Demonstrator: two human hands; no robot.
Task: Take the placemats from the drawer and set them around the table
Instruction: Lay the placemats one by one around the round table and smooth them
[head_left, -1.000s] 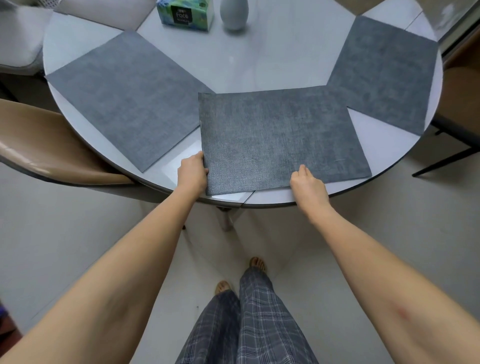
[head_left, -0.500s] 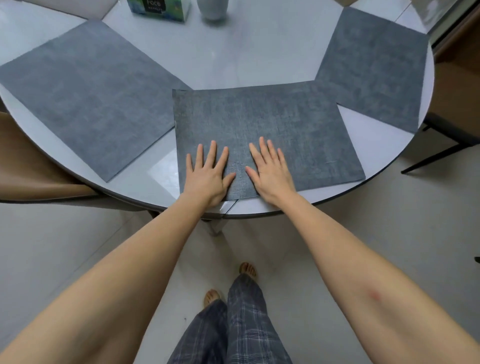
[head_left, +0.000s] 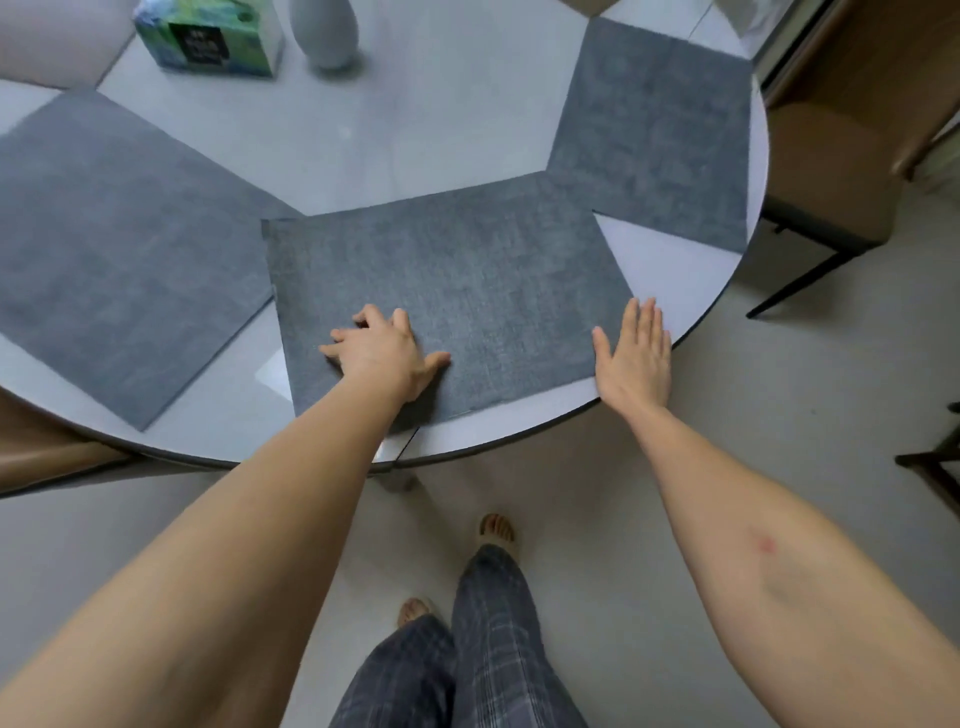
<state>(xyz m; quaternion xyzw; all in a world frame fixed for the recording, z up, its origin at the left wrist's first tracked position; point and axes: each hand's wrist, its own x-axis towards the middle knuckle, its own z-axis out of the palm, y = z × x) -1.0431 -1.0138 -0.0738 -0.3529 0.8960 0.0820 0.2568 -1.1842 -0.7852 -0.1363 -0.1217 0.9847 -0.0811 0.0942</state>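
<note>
- Pressing down on the middle placemat (head_left: 447, 291), the left hand (head_left: 382, 353) sits on its lower left part with fingers loosely curled, gripping nothing, likely pinning the mat so it cannot slide on the glossy table (head_left: 415, 130)
- Out at the mat's lower right corner, the right hand (head_left: 634, 353) lies flat with fingers together, palm half on the mat edge and half on bare tabletop, which reads as smoothing or squaring that corner
- Both hands are well apart and neither clamps anything
- Near edge of this mat runs close along the table rim at lower centre, a sensible spot for a seated diner
- Left placemat (head_left: 119, 249) lies angled at centre left, its corner tucked just under or beside the middle mat; which one overlaps is hard to tell
- Right placemat (head_left: 660, 135) fans out at upper right, its corner touching the middle one
- Tissue box (head_left: 208, 36) and vase (head_left: 324, 31) stay clear at the top, in the table's middle
- Three mats laid in view; the drawer is out of sight
</note>
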